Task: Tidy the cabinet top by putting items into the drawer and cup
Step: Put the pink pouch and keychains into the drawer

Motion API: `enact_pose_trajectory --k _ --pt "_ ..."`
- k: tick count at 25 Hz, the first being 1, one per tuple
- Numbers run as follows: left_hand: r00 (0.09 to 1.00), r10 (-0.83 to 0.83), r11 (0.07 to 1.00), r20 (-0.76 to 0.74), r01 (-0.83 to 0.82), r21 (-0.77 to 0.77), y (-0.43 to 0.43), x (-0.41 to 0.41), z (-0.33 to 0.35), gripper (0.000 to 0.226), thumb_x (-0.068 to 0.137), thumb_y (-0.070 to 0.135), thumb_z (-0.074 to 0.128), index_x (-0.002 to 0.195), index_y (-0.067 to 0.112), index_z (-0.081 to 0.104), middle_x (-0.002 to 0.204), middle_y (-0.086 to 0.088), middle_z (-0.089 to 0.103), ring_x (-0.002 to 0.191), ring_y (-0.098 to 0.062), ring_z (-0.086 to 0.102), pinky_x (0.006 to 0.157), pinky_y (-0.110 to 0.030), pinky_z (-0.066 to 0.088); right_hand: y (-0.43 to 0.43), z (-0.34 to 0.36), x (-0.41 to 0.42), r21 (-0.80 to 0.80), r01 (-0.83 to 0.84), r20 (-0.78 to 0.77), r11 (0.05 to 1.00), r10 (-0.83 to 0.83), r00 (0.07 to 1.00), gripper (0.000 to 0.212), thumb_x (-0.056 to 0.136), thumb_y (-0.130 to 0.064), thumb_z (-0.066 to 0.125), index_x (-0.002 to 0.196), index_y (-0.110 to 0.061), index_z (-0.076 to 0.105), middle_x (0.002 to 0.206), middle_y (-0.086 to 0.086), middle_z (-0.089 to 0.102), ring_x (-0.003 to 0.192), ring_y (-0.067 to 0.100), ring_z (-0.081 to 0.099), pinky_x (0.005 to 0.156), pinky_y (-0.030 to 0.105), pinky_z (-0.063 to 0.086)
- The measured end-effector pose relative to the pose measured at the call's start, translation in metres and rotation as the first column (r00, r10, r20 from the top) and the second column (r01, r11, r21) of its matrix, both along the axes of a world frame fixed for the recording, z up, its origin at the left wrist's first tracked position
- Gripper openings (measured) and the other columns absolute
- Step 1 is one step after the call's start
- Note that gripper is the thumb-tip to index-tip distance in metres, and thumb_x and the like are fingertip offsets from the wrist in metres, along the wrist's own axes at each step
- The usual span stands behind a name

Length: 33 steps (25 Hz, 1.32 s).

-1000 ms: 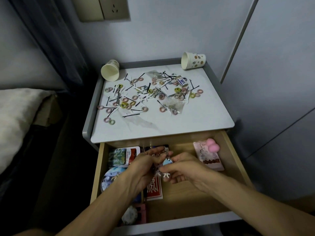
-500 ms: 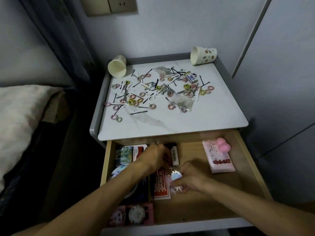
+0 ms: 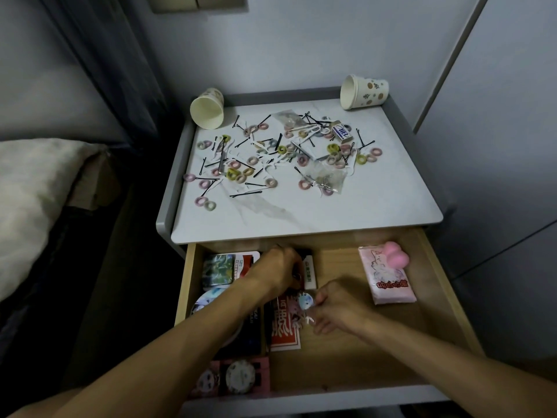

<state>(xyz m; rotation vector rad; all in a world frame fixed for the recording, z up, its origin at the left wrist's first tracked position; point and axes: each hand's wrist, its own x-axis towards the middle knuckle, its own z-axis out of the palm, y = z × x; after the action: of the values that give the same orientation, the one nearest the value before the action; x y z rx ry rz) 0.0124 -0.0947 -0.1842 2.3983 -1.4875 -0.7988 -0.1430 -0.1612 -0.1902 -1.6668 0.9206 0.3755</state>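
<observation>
While the right hand (image 3: pixel 337 307) pinches the round pale-blue charm of a keychain (image 3: pixel 305 301) between thumb and fingertips, the left hand (image 3: pixel 278 271) is curled over what looks like its ring end. The keychain spans the short gap between them, its length running from upper left to lower right. It sits low inside the open drawer (image 3: pixel 361 363), just above a red packet (image 3: pixel 284 330); bare drawer floor right of the grip looks the likeliest resting place. A pink tissue pack (image 3: pixel 388 282) and squishy toy (image 3: pixel 394 256) lie well apart, by the right wall. Beyond, hair ties (image 3: pixel 361 159), bobby pins (image 3: pixel 245 194) and a small box (image 3: pixel 342 132) litter the cabinet top (image 3: pixel 376 206), with the left paper cup (image 3: pixel 208 111) and right paper cup (image 3: pixel 364 92) tipped over at the back.
</observation>
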Motion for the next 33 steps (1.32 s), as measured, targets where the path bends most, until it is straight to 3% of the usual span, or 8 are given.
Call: enact_pose_trajectory --k 5,9,16,20,24,27,30,33 --pt "1.000 0.000 1.000 0.006 0.000 0.007 -0.002 -0.002 -0.005 0.027 0.076 0.016 0.078 0.102 0.013 0.070 0.109 -0.014 0.069 0.100 -0.028 0.064 0.071 -0.025 0.041 -0.002 0.002 0.000 -0.029 0.033 -0.037 0.999 -0.034 0.999 0.009 0.095 -0.009 0.059 0.088 -0.005 0.061 0.070 0.011 0.067 0.056 0.015 0.066 0.060 0.026 0.059" --pt "1.000 -0.001 1.000 0.004 0.001 0.008 -0.001 -0.002 -0.007 0.025 0.079 0.018 0.077 0.102 0.009 0.070 0.107 -0.014 0.070 0.098 -0.028 0.065 0.069 -0.025 0.042 -0.002 0.005 -0.001 -0.312 -0.093 -0.034 0.946 0.087 0.996 0.022 0.091 -0.021 0.067 0.071 -0.015 0.063 0.058 0.000 0.064 0.046 0.008 0.062 0.056 0.029 0.059" --pt "1.000 0.021 1.000 -0.005 -0.021 0.021 -0.001 -0.003 -0.010 0.024 0.082 0.024 0.075 0.103 0.012 0.070 0.109 -0.013 0.069 0.099 -0.026 0.066 0.071 -0.024 0.044 -0.009 0.015 -0.003 -0.466 -0.231 -0.095 0.854 0.211 0.973 0.029 0.088 -0.032 0.070 0.064 -0.021 0.059 0.060 -0.004 0.060 0.060 0.015 0.067 0.064 0.029 0.059" --pt "0.999 0.030 0.999 -0.011 -0.029 0.012 0.005 -0.001 0.002 0.021 0.083 0.026 0.073 0.102 0.015 0.073 0.106 -0.008 0.072 0.098 -0.022 0.067 0.077 -0.026 0.050 -0.020 0.026 -0.006 -0.471 -0.188 -0.033 0.862 0.196 0.980 0.027 0.088 -0.032 0.069 0.073 -0.011 0.069 0.065 0.005 0.070 0.058 0.015 0.069 0.064 0.031 0.060" --pt "0.999 0.029 0.999 -0.017 -0.030 -0.039 0.023 0.007 0.040 0.018 0.088 0.023 0.068 0.105 0.017 0.072 0.105 -0.003 0.072 0.088 -0.015 0.067 0.069 -0.019 0.044 -0.028 0.043 -0.011 -0.507 -0.157 0.050 0.848 0.211 0.976 0.014 0.089 -0.026 0.067 0.081 -0.016 0.071 0.069 0.000 0.071 0.062 0.013 0.069 0.066 0.030 0.059" --pt "0.989 0.099 0.989 -0.112 -0.111 -0.102 0.035 0.010 0.075 0.012 0.091 0.027 0.066 0.101 0.021 0.069 0.093 0.002 0.073 0.064 -0.007 0.067 0.056 -0.017 0.050 -0.035 0.063 -0.013 -0.522 -0.083 0.139 0.849 0.180 0.974 0.012 0.089 -0.019 0.065 0.078 -0.021 0.070 0.066 -0.003 0.070 0.056 0.011 0.068 0.057 0.029 0.058" --pt "0.960 0.178 0.950 -0.214 -0.224 -0.216 0.030 0.012 0.108 0.009 0.093 0.025 0.063 0.097 0.019 0.068 0.085 0.001 0.073 0.066 -0.011 0.069 0.056 -0.019 0.054 -0.052 0.087 -0.007 -0.498 0.030 0.273 0.867 0.124 0.954 0.011 0.088 -0.017 0.065 0.080 -0.020 0.071 0.069 -0.003 0.070 0.054 0.007 0.065 0.049 0.017 0.046" --pt "0.918 0.240 0.899 -0.315 -0.333 -0.286 0.013 0.018 0.131 0.009 0.095 0.021 0.061 0.097 0.016 0.068 0.084 0.000 0.074 0.067 -0.013 0.069 0.056 -0.021 0.052 -0.077 0.111 0.007 -0.510 0.073 0.327 0.857 0.115 0.938 0.007 0.087 -0.018 0.066 0.084 -0.021 0.071 0.067 -0.003 0.070 0.053 0.008 0.066 0.053 0.021 0.049"
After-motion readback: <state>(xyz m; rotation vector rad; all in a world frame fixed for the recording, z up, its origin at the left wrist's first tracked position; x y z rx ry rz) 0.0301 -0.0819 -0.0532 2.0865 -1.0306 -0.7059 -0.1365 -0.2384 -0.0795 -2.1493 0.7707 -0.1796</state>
